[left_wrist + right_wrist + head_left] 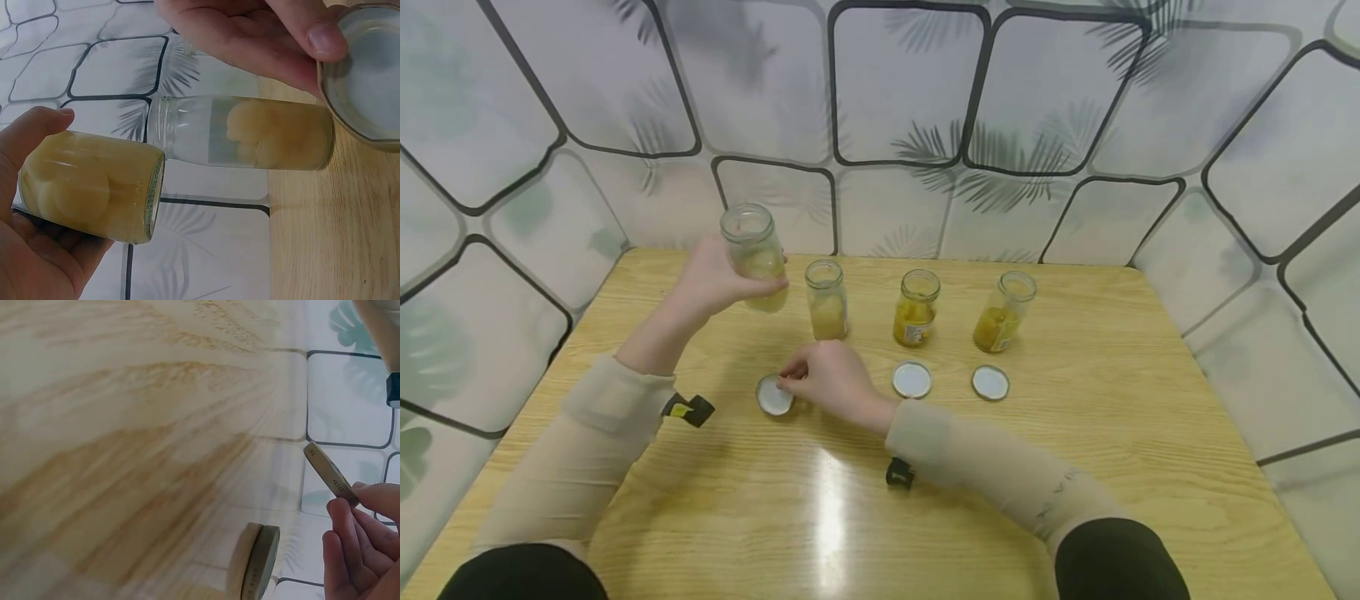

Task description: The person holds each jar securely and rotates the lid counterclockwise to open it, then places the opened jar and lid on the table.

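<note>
My left hand (pixel 718 275) grips an uncapped glass jar (pixel 749 229), raised above the table's far left part. Pale round pieces in cloudy liquid fill the lower part of this jar (pixel 94 187) in the left wrist view. Between thumb and fingers my right hand (pixel 835 375) pinches the edge of a round metal lid (pixel 773 397) with a white inner face. The right wrist view shows that lid (pixel 328 475) edge-on and tilted at the fingertips. Just beyond the right hand stands a second uncapped jar (pixel 827 312), also holding pale round pieces.
Two more uncapped jars with yellow-orange contents, a shorter one (pixel 916 312) and a taller one (pixel 1000 321), stand to the right. Before them lie two lids, the nearer-to-hand lid (pixel 912 380) and the far-right lid (pixel 990 382). A patterned wall (pixel 902 83) borders the wooden table (pixel 1120 417).
</note>
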A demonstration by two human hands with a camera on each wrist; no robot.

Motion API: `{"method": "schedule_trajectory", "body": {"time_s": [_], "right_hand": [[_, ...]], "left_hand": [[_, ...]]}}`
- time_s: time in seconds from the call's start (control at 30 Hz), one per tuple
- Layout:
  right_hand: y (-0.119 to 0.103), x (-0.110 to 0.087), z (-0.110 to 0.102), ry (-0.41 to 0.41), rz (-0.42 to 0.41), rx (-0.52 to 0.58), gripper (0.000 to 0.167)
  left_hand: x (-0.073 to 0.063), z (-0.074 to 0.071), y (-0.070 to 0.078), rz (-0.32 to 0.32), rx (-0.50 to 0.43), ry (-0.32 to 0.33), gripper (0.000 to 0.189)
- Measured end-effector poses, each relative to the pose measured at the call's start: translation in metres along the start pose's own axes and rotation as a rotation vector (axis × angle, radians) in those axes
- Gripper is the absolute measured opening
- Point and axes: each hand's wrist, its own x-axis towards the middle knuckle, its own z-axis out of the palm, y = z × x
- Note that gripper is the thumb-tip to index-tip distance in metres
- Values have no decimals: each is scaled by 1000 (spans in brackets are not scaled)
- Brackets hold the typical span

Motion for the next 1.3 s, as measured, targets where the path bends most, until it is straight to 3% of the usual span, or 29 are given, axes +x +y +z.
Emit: {"method": "schedule_trajectory", "body": {"time_s": [0.33,0.77,0.9,1.0,1.13,1.3], "right_hand": [[-6,6,13,-66,47,-14,19],[-4,6,25,-61,-13,-24,20],[-5,4,27,-94,-85,-144,19],[-7,2,28,-104,-171,-294,7],[-12,1,30,-121,-261,-434,23],[-17,0,31,-152,-286,-534,16]], "left_hand": [[-1,0,-4,6,9,9,50],[-3,1,-9,-12,49,9,56],[-4,1,-11,-27,65,9,59],[-4,2,-12,-35,66,5,62],[-3,2,-12,-41,62,-2,63],[-3,2,-12,-40,78,0,60]]}}
